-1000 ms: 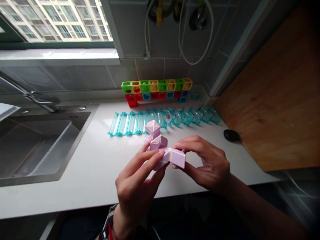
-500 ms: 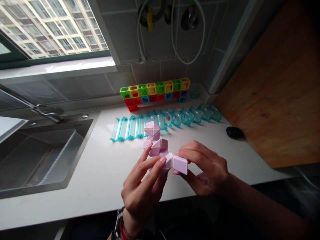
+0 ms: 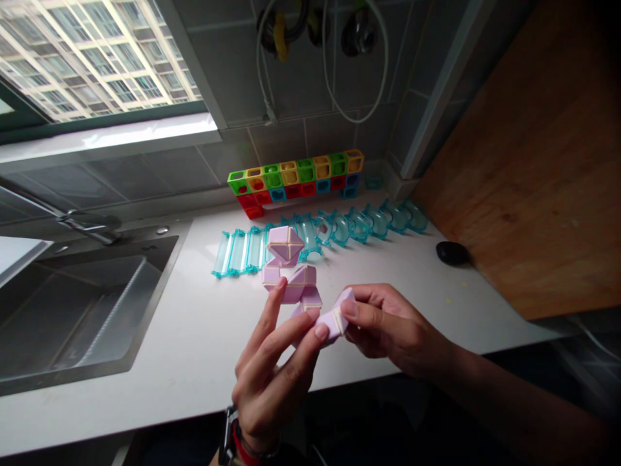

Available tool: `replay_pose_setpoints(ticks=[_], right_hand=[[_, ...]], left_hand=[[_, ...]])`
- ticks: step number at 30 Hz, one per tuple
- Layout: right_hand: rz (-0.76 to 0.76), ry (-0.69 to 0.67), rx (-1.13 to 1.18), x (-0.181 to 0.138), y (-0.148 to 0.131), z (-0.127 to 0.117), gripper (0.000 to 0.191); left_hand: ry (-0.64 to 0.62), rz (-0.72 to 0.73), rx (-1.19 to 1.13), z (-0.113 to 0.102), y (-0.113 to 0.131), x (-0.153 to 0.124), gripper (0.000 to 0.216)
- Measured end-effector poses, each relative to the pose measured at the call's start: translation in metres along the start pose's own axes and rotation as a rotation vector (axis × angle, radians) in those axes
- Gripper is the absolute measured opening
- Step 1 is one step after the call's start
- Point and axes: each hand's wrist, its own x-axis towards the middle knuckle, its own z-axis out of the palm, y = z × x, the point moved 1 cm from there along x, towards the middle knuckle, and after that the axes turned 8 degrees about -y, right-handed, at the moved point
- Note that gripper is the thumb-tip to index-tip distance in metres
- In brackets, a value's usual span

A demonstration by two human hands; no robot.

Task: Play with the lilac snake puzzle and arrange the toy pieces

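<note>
My left hand [image 3: 272, 375] pointed forward, fingers [image 3: 270, 310] extended and parted; my right hand [image 3: 395, 327] held a pinch, its forearm [image 3: 490, 385] angled inward.

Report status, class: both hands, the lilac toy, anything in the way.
Left hand and right hand both gripping lilac toy. Toy bent, above white counter. Teal plastic row beyond, touching neither hand; no obstruction seen.

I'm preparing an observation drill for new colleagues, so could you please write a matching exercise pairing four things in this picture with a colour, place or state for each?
Things:
1. puzzle
2. cubes
3. sink
4. board

Descriptions:
A. grey, at the picture's left
B. green, yellow, red and blue
C. brown wood, at the picture's right
D. held by left hand and right hand

Pairs: 1-D, 2-B, 3-A, 4-C
</note>
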Motion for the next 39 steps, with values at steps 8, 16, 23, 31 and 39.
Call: replay_pose_setpoints(ticks=[8,16,23,31,39], right_hand=[[0.382,-0.278,0.530,0.007,0.017,0.002,0.043],[-0.098,-0.164,0.036,0.006,0.018,-0.006,0.030],[-0.314,-0.015,-0.311,0.003,-0.004,-0.022,0.027],[-0.234,-0.094,-0.651,0.003,-0.005,-0.012,0.017],[-0.185,0.037,-0.444,0.014,0.007,-0.020,0.037]], left_hand=[[-0.032,0.061,0.029,-0.007,-0.007,-0.007,0.050],[0.047,0.055,0.061,0.002,-0.005,-0.002,0.039],[0.073,-0.547,-0.622,0.005,-0.026,0.003,0.026],[-0.458,-1.000,-1.266,0.010,-0.032,0.006,0.042],[-0.326,-1.072,-1.067,0.014,-0.024,-0.004,0.027]])
